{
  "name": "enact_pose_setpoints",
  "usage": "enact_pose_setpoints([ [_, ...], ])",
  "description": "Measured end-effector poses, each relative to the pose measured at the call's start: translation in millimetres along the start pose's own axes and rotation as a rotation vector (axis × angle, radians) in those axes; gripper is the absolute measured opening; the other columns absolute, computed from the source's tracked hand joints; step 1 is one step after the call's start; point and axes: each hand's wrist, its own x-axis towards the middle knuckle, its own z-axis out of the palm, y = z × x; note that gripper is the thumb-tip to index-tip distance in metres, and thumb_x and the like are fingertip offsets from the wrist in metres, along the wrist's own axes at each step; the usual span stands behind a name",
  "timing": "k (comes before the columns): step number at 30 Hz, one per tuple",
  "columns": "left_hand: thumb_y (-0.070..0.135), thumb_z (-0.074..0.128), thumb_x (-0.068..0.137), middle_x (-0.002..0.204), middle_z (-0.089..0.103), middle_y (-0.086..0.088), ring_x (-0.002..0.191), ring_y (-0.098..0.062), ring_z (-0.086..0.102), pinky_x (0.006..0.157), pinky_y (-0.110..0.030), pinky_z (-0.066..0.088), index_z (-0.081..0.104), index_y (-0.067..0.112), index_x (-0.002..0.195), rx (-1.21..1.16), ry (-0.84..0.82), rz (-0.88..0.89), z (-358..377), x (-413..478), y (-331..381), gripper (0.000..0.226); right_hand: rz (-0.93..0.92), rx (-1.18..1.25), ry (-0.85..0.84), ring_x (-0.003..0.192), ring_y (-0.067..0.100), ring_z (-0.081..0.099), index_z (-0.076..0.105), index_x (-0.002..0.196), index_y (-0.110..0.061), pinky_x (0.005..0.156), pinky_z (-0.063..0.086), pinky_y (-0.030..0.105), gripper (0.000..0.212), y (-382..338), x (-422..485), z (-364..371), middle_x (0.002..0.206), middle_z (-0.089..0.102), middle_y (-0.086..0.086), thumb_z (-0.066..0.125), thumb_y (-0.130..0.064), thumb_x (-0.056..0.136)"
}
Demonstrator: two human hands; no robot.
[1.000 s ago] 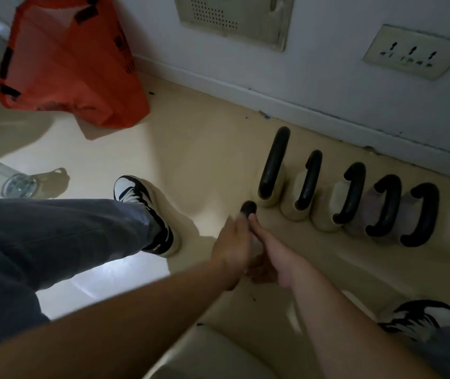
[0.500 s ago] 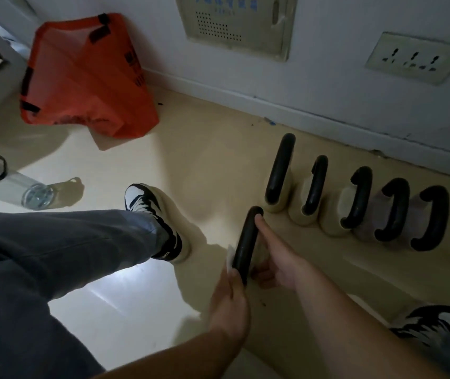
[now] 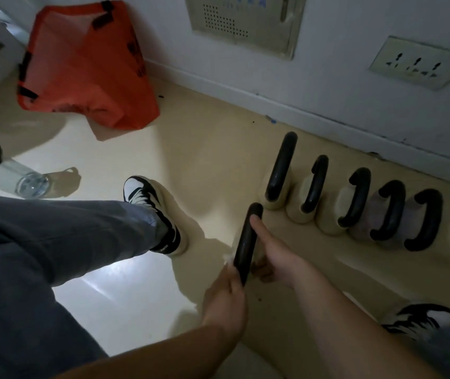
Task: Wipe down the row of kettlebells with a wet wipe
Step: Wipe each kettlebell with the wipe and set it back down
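A row of cream kettlebells with black handles stands on the floor along the wall. The nearest kettlebell sits in front of the row's left end. My left hand grips the near end of its black handle. A bit of white wet wipe shows just above the fingers. My right hand holds the kettlebell's right side, with the thumb lying up along the handle. Both hands hide most of its body.
An orange bag leans against the wall at the back left. A clear water bottle lies on the floor at left. My shoes stand either side of the kettlebell. A socket plate is on the wall.
My left hand has slid from the far tip of the handle down to its near end, uncovering the handle. My right hand has stayed on the kettlebell.
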Motion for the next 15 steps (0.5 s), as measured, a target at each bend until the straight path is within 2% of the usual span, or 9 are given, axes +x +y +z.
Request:
enact_pose_setpoints([
  [2, 0.043, 0.023, 0.107, 0.118, 0.066, -0.004, 0.109, -0.027, 0.062, 0.091, -0.032, 0.047, 0.061, 0.026, 0.125, 0.064, 0.003, -0.084, 7.5, 13.6, -24.0, 0.045, -0.009, -0.021, 0.022, 0.070, 0.030, 0.063, 0.053, 0.131, -0.026, 0.078, 0.056, 0.042, 0.118, -2.9, -0.1, -1.0, 0.083, 0.063, 0.015, 0.043, -0.107, 0.045],
  [3, 0.037, 0.029, 0.106, 0.116, 0.066, -0.008, 0.107, -0.028, 0.063, 0.094, -0.035, 0.049, 0.061, 0.019, 0.123, 0.005, 0.006, -0.146, 7.9, 26.0, -23.1, 0.041, -0.013, -0.030, 0.024, 0.070, 0.030, 0.064, 0.053, 0.128, -0.026, 0.079, 0.057, 0.042, 0.114, -3.6, 0.2, -1.4, 0.083, 0.064, 0.015, 0.042, -0.107, 0.047],
  [5, 0.038, 0.031, 0.105, 0.111, 0.067, -0.014, 0.102, -0.031, 0.064, 0.095, -0.042, 0.052, 0.064, 0.008, 0.117, -0.110, -0.014, -0.248, 3.2, 48.7, -15.5, 0.045, -0.005, -0.028, 0.021, 0.082, 0.033, 0.068, 0.051, 0.127, -0.028, 0.088, 0.057, 0.044, 0.110, -3.4, -0.1, -0.1, 0.097, 0.068, 0.016, 0.041, -0.106, 0.051],
  [7, 0.042, 0.032, 0.105, 0.110, 0.068, -0.019, 0.103, -0.035, 0.064, 0.095, -0.041, 0.051, 0.066, 0.003, 0.112, -0.189, 0.039, -0.279, -8.4, 61.2, -11.6, 0.053, 0.008, 0.003, 0.020, 0.094, 0.034, 0.066, 0.050, 0.133, -0.028, 0.097, 0.053, 0.048, 0.114, -1.8, -1.4, 3.1, 0.111, 0.064, 0.015, 0.042, -0.106, 0.050],
  [8, 0.040, 0.032, 0.105, 0.113, 0.067, -0.020, 0.105, -0.037, 0.063, 0.092, -0.038, 0.050, 0.065, 0.000, 0.114, -0.207, 0.054, -0.287, -11.3, 61.1, -8.8, 0.053, 0.017, 0.020, 0.017, 0.094, 0.033, 0.062, 0.048, 0.140, -0.028, 0.098, 0.052, 0.047, 0.119, -2.5, -2.4, 3.9, 0.112, 0.060, 0.013, 0.043, -0.106, 0.050],
  [9, 0.038, 0.032, 0.106, 0.115, 0.066, -0.021, 0.107, -0.037, 0.062, 0.089, -0.037, 0.048, 0.064, -0.001, 0.117, -0.250, 0.064, -0.283, -8.8, 57.7, -9.0, 0.052, 0.025, 0.023, 0.014, 0.091, 0.032, 0.059, 0.046, 0.145, -0.029, 0.096, 0.050, 0.047, 0.123, -3.5, -2.8, 4.4, 0.108, 0.057, 0.012, 0.043, -0.106, 0.049],
  [11, 0.040, 0.029, 0.107, 0.111, 0.066, -0.017, 0.100, -0.032, 0.063, 0.084, -0.035, 0.047, 0.063, 0.003, 0.119, -0.382, 0.029, -0.377, 7.7, 43.0, -6.6, 0.051, 0.031, -0.028, 0.009, 0.080, 0.030, 0.057, 0.050, 0.141, -0.028, 0.092, 0.051, 0.047, 0.124, -5.4, -2.5, 4.2, 0.093, 0.056, 0.012, 0.042, -0.107, 0.045],
  [13, 0.045, 0.027, 0.105, 0.106, 0.070, -0.016, 0.095, -0.031, 0.065, 0.084, -0.033, 0.049, 0.063, 0.006, 0.118, -0.579, 0.023, -0.524, 24.4, 30.1, -1.9, 0.055, 0.027, -0.076, 0.009, 0.073, 0.029, 0.056, 0.055, 0.130, -0.028, 0.091, 0.053, 0.045, 0.114, -7.6, -5.1, 3.6, 0.082, 0.054, 0.011, 0.039, -0.107, 0.050],
  [15, 0.043, 0.026, 0.105, 0.108, 0.069, -0.017, 0.098, -0.032, 0.064, 0.090, -0.035, 0.048, 0.063, 0.005, 0.122, -0.643, 0.034, -0.532, 31.6, 18.0, 8.2, 0.055, 0.005, -0.102, 0.015, 0.075, 0.029, 0.056, 0.056, 0.124, -0.027, 0.088, 0.053, 0.042, 0.099, -10.8, -5.6, 2.2, 0.083, 0.053, 0.013, 0.034, -0.102, 0.063],
])
